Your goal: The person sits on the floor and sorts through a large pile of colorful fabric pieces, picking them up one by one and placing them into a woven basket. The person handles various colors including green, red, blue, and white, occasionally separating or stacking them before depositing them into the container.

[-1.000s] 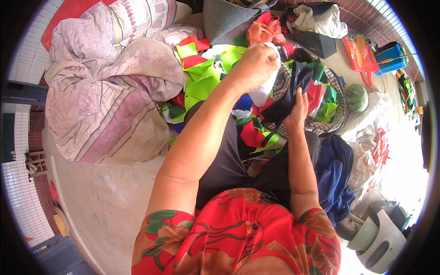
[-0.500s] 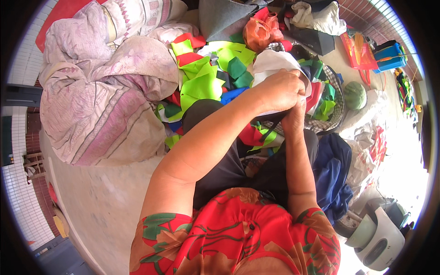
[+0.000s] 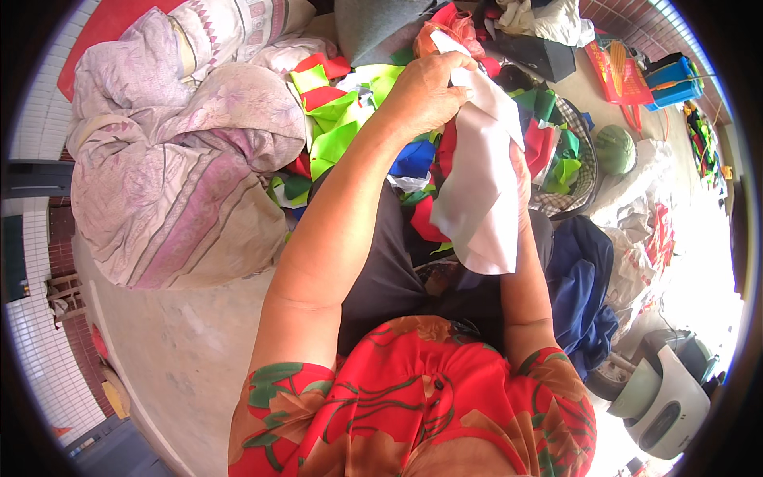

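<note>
A long white piece of fabric (image 3: 481,183) hangs between my hands above my lap. My left hand (image 3: 431,89) pinches its far upper edge between thumb and fingers. Along the right side, my right hand (image 3: 521,179) holds the fabric, with its fingers mostly hidden behind it. Beyond lies a heap of scraps, with lime-green pieces (image 3: 338,131) and a blue scrap (image 3: 413,159) left of the fabric. To the right, a basket with a checked lining (image 3: 586,187) holds more green and red scraps.
A big pale patterned cloth bundle (image 3: 191,159) sits at left. At the back stand a grey bag (image 3: 373,32) and an orange-red plastic bag (image 3: 451,33). On the right are a watermelon (image 3: 615,149), navy cloth (image 3: 580,278) and a grey-white machine (image 3: 675,409).
My left hand has moved up and left, away from my right hand. The white fabric, bunched at both hands before, now hangs spread out lengthwise and reaches nearer to my lap.
</note>
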{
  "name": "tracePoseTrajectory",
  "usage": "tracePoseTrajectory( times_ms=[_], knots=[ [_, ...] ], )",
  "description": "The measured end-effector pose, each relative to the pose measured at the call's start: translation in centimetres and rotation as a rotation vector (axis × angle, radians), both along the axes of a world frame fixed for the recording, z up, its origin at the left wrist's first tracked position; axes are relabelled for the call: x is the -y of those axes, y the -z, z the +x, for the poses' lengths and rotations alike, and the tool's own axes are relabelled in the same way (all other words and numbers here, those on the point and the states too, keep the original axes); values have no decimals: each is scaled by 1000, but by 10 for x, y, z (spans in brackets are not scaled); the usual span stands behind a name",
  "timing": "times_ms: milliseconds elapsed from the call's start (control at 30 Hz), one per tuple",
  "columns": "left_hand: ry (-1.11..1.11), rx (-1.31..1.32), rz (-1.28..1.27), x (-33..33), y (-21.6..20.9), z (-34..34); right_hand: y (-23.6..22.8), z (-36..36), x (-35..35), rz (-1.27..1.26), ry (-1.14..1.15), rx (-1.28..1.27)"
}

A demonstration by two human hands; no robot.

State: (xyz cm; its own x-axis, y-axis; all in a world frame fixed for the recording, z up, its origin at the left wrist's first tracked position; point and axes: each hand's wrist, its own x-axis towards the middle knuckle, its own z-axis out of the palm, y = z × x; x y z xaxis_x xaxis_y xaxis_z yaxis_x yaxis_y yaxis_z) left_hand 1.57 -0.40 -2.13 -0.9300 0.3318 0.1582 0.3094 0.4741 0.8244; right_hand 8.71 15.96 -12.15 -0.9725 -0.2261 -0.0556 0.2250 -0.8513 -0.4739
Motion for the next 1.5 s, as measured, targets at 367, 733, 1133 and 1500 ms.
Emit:
tracePoseTrajectory(
  times_ms=[367,733,1133,1500],
  knots=[
    [-320,-82,260,1,6,-7,11,3,3,38,-78,81],
    [227,346,-210,2,-2,2,7,-3,-10,-93,-7,132],
    [279,363,209,4,-5,-1,6,-2,-5,-156,53,164],
    [86,348,798,11,1,-11,19,-4,12,16,126,261]
  ],
)
